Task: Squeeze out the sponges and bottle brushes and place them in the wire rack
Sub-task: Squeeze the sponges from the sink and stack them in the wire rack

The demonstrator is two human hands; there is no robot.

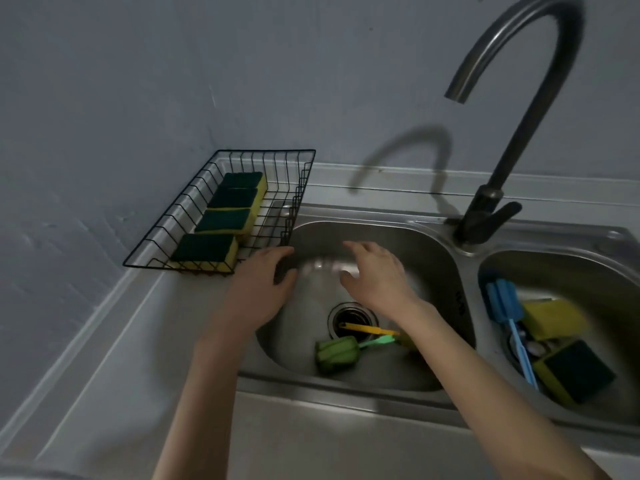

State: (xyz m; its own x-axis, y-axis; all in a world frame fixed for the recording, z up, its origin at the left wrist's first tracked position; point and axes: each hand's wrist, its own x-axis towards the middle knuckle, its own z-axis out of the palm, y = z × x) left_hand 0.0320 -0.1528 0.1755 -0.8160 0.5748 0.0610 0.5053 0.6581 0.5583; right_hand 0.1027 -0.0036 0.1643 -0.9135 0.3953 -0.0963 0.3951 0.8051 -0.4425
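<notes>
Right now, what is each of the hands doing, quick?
Left hand: open, empty, at the wire rack's near corner.
Right hand: open, empty, over the left basin.

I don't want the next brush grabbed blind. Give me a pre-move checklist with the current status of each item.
1. Both hands free: ok. The left hand and right hand are open and hold nothing.
2. Room in the wire rack: ok. Four sponges line its left side; the right side is bare.
3. Next item reachable: ok. The green bottle brush lies in the left basin, below the right hand.
4. Green brush free to lift: cannot tell. Its handle runs under the right forearm, beside a yellow handle.
5. Right basin cleared: not ok. A blue bottle brush and two sponges remain.
6. Faucet off: ok, no water visible.
</notes>
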